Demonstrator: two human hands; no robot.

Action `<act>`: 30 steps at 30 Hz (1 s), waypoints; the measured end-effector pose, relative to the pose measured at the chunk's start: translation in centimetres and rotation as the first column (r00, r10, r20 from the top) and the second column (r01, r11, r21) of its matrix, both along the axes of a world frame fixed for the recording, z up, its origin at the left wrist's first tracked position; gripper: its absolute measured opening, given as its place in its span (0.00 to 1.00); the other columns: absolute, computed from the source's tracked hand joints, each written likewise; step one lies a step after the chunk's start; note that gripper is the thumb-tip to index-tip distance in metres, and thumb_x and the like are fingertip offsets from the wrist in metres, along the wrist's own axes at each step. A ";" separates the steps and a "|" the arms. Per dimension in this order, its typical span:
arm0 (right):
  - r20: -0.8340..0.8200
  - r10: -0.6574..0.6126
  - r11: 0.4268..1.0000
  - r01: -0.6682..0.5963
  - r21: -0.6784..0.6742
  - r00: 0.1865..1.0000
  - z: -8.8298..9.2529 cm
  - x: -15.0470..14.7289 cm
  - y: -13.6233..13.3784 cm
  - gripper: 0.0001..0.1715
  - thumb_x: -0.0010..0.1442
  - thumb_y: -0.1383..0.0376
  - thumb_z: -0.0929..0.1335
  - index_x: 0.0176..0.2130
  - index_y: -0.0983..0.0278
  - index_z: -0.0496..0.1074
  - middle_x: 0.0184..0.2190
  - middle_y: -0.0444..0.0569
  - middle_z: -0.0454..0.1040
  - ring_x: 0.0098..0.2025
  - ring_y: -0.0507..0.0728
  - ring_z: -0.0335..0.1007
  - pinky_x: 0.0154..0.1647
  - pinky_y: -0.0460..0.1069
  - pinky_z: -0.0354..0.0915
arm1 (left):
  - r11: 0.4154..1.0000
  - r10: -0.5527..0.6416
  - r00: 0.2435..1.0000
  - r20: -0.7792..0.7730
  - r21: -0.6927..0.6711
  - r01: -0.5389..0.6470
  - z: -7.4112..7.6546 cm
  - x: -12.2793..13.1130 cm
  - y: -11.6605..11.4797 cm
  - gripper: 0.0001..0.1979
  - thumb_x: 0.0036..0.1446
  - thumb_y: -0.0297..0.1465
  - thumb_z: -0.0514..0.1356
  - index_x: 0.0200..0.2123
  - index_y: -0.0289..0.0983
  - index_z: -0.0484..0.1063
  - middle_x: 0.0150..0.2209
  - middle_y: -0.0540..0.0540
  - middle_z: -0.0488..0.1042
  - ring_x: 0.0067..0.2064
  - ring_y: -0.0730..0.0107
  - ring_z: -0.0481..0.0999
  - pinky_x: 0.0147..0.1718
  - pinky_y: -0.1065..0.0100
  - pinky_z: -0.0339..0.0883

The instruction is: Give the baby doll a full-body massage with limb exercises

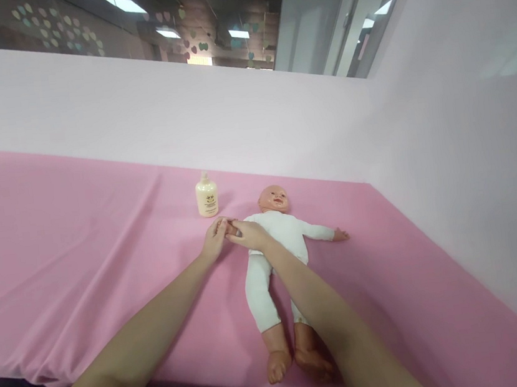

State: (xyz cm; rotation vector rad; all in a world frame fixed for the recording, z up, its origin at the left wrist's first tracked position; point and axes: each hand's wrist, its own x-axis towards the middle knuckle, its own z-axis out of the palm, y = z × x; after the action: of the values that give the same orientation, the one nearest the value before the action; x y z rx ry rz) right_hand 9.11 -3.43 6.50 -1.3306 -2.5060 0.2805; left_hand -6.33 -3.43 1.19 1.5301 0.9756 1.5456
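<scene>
A baby doll [279, 228] with a white cloth body lies on its back on a pink-covered table, head away from me. Its arm on the picture's left side stretches toward my hands. My left hand [214, 239] is closed around the doll's hand, thumb on top. From the other side my right hand [250, 234] closes on the same small hand and wrist, its fingers partly overlapping. Most of the doll's hand is hidden between my fingers. My right forearm passes over the doll's lower body and one leg. Just beyond my left hand stands a cream pump bottle [207, 197], upright.
The pink cloth [80, 240] has folds at the left and drapes over the front edge. A white wall [136, 114] rises behind the table, with a window [218, 22] above it. Another pale wall [480, 160] borders the right side.
</scene>
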 end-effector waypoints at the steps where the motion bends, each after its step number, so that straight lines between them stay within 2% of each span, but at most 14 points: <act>1: 0.004 0.002 1.000 -0.002 0.002 1.000 0.0 -0.1 0.0 0.26 0.65 0.46 0.66 0.53 0.60 0.72 0.46 0.51 0.80 0.43 0.59 0.76 0.41 0.48 0.65 | 1.000 0.008 1.000 0.008 -0.010 -0.008 0.0 0.0 0.1 0.26 0.63 0.55 0.52 0.40 0.37 0.74 0.43 0.41 0.80 0.46 0.59 0.78 0.49 0.57 0.72; 6: 0.021 -0.003 1.000 0.003 0.003 1.000 0.0 -0.3 0.1 0.28 0.62 0.45 0.69 0.52 0.62 0.73 0.45 0.53 0.81 0.43 0.60 0.77 0.41 0.48 0.65 | 0.997 -0.004 0.998 0.070 -0.074 0.010 0.1 0.2 0.1 0.25 0.61 0.54 0.56 0.37 0.37 0.73 0.46 0.38 0.80 0.50 0.55 0.78 0.51 0.53 0.71; 12: 0.007 -0.008 1.000 0.008 0.009 1.000 -0.1 -0.1 0.3 0.25 0.61 0.48 0.70 0.50 0.61 0.74 0.43 0.51 0.81 0.40 0.59 0.77 0.37 0.48 0.63 | 0.998 -0.005 1.000 0.000 0.066 0.005 0.3 0.9 -1.0 0.18 0.63 0.49 0.56 0.38 0.39 0.72 0.52 0.39 0.78 0.56 0.58 0.75 0.60 0.51 0.65; 14: 0.030 -0.007 1.000 0.007 0.003 1.000 -0.1 -0.1 0.4 0.22 0.61 0.49 0.70 0.48 0.60 0.76 0.41 0.50 0.81 0.39 0.58 0.77 0.36 0.48 0.62 | 0.996 -0.012 0.999 -0.038 0.086 0.016 0.4 1.2 -1.3 0.17 0.64 0.47 0.56 0.37 0.39 0.71 0.53 0.39 0.77 0.57 0.58 0.75 0.60 0.52 0.65; 18: 0.131 -0.033 0.999 0.034 0.000 0.991 -0.1 -0.4 0.6 0.20 0.63 0.49 0.68 0.41 0.61 0.79 0.38 0.52 0.82 0.39 0.60 0.77 0.36 0.48 0.62 | 0.995 -0.048 0.998 -0.050 0.086 0.052 0.4 1.4 -1.7 0.16 0.64 0.46 0.57 0.36 0.39 0.73 0.49 0.40 0.78 0.54 0.58 0.76 0.57 0.54 0.67; 24: 0.126 -0.010 1.000 0.009 0.002 0.992 -0.2 -0.4 0.5 0.24 0.68 0.48 0.63 0.46 0.63 0.77 0.41 0.57 0.81 0.42 0.62 0.78 0.38 0.49 0.63 | 0.989 -0.127 0.990 0.065 0.085 0.122 0.6 1.0 -1.6 0.19 0.66 0.47 0.53 0.37 0.38 0.73 0.48 0.39 0.78 0.55 0.58 0.75 0.58 0.55 0.66; 27: 0.044 0.003 1.000 -0.003 -0.006 0.999 -0.3 0.0 0.6 0.20 0.69 0.52 0.63 0.51 0.62 0.72 0.43 0.54 0.81 0.42 0.60 0.77 0.38 0.49 0.63 | 0.994 -0.100 0.993 0.063 0.038 0.098 0.4 0.9 -1.2 0.16 0.60 0.44 0.61 0.45 0.39 0.73 0.52 0.40 0.76 0.56 0.58 0.74 0.59 0.57 0.64; 30: -0.023 -0.009 1.000 0.009 -0.004 1.000 -0.6 0.2 0.8 0.19 0.65 0.57 0.67 0.54 0.60 0.69 0.45 0.50 0.80 0.42 0.59 0.76 0.38 0.48 0.62 | 0.996 -0.069 0.992 0.106 -0.048 0.075 -0.1 1.0 -0.5 0.21 0.54 0.41 0.66 0.49 0.39 0.70 0.51 0.42 0.76 0.54 0.59 0.75 0.56 0.58 0.66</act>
State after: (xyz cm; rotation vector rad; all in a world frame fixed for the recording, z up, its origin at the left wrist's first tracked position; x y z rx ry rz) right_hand 9.26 -2.67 5.93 -1.3321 -2.4817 0.2972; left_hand -5.30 -3.95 1.08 1.4185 0.8848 1.5219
